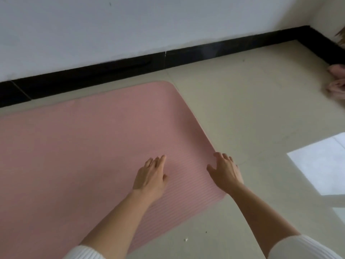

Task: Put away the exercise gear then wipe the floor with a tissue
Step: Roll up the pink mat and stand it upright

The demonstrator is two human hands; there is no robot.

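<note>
Pale tile floor [242, 118], white wall w/ a black baseboard [168, 60] running 9 to 1 o'clock. The pink exercise mat [84, 146] lies flat on the floor, filling the view from 9 o'clock to centre. Its short end, w/ rounded corners, faces 3 o'clock, and it's not yet rolled.

L hand [151, 174] is over the ribbed mat surface just inside that end, fingers straight, holding nothing. Can't tell if the palm presses or only hovers. R hand [226, 171] is at the mat's edge, approx 4 o'clock of centre, fingers spread & relaxed, gripping nothing.

Pink slippers [336, 85] sit at 2–3 o'clock, well apart from the mat. A bright light patch [321, 165] lies on the tiles at 4 o'clock.

Step in hand, prob: start the roll from this short end. To do it well:
- Move the hands apart toward the 2 corners so the end lifts evenly, not from one side.
- Make the first fold tight & square to the long edges, since a skewed start will likely cone out.
- Roll toward 9 o'clock w/ flat palms & even pressure. Foam this soft should spring back if let loose.

A small speck [185, 239] near 6 o'clock is one for the tissue later.
</note>
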